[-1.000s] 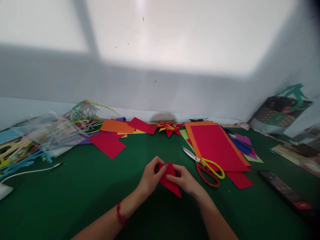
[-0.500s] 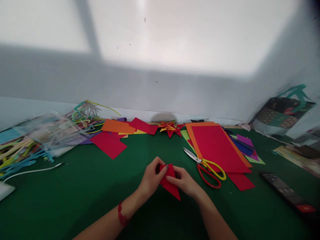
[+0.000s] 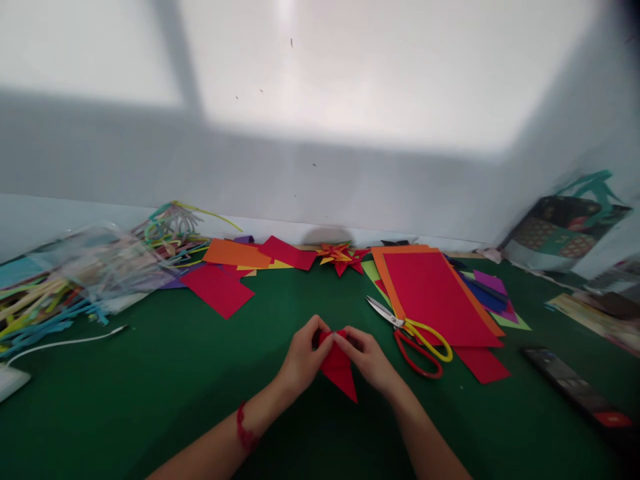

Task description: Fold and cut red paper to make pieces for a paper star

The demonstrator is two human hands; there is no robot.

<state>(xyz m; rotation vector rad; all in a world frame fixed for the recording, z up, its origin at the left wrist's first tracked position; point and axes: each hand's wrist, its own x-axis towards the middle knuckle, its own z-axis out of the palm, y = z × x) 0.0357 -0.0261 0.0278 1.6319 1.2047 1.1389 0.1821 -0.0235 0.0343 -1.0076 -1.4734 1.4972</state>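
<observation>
A folded piece of red paper is held between my two hands, low in the middle of the view, its pointed corner hanging down toward me. My left hand pinches its upper left edge, the fingers behind it and the thumb in front. On the upper right edge my right hand pinches too, its thumb tip meeting the left thumb near the top. The fingertips behind the paper are hidden. Right of my hands lie scissors with one yellow and one red handle, blades a little apart.
Red sheets over orange ones lie right of centre, a phone farther right. Folded paper stars sit by the wall. Cut red paper, paper strips and a white cable are at left. A bag stands at far right.
My right thumb has moved up and left along the red paper to the top, beside the left thumb. The paper's lower point has shifted slightly left.
</observation>
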